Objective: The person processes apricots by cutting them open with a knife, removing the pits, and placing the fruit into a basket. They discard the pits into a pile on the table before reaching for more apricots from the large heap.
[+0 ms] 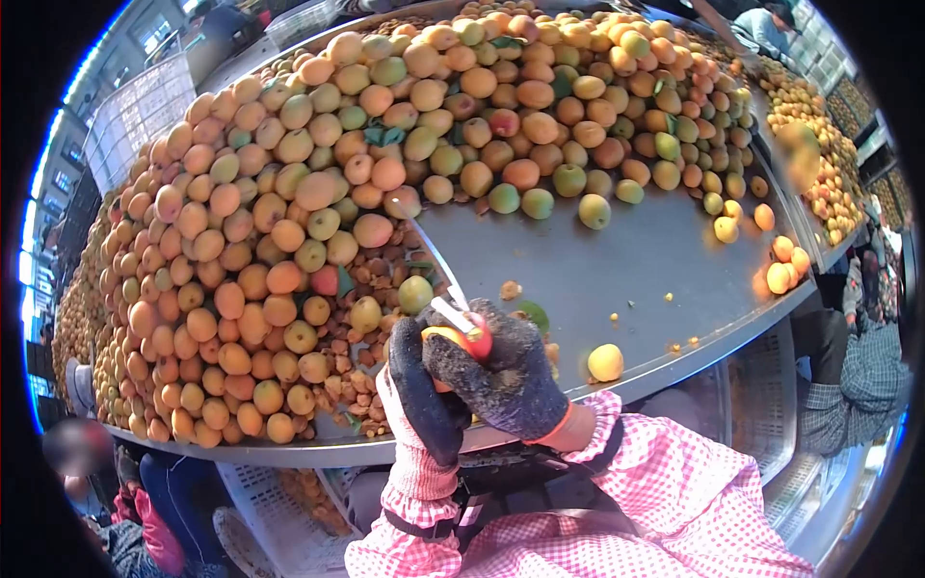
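Observation:
Both my hands wear dark, dirty gloves and meet above the table's near edge. My right hand is closed around a knife with a red handle. Its narrow blade points up and away to the left. My left hand curls against the right one, around an apricot that shows only as a slip of orange between the gloves. The fingers hide most of that fruit. Just beyond the hands a greenish apricot lies on the table, and a yellow one rests to the right.
A large heap of apricots covers the left and back of the metal table. Fruit scraps lie left of my hands. Plastic crates stand below the raised table edge. Other people are at the sides.

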Demonstrator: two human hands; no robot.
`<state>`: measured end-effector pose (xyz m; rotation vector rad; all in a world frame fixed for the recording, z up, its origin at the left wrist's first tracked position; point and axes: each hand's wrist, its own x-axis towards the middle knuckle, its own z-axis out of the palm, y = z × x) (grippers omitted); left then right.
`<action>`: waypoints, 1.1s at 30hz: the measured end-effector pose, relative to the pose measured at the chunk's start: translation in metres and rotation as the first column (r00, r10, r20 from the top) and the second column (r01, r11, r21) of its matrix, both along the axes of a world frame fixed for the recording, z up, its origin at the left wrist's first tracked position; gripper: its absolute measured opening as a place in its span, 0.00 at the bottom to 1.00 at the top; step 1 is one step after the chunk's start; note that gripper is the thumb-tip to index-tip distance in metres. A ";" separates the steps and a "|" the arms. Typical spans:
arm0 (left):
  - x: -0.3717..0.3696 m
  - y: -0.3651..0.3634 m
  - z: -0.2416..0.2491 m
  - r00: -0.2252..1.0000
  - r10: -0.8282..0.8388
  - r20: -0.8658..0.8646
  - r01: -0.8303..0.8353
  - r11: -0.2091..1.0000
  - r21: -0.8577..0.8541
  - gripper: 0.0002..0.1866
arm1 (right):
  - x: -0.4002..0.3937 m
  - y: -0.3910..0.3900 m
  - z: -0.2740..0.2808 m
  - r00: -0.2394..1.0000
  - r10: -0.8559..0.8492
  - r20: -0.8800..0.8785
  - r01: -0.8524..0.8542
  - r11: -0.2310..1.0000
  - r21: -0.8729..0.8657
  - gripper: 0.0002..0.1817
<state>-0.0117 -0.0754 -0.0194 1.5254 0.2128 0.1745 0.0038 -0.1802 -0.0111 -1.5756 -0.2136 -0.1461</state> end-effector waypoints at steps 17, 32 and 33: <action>0.004 -0.028 0.011 0.988 0.151 0.020 -0.129 0.901 -0.415 0.12 | 0.002 -0.008 0.006 0.957 0.146 0.250 0.023 0.825 -0.565 0.18; 0.015 -0.020 -0.010 0.985 0.150 0.090 -0.137 0.982 -0.131 0.17 | 0.005 0.008 -0.008 0.953 -0.255 0.165 0.278 0.952 -0.130 0.18; 0.016 -0.022 -0.003 0.982 0.133 0.135 -0.142 0.988 0.062 0.18 | 0.007 0.012 -0.006 0.931 -0.321 0.177 0.335 0.941 -0.056 0.16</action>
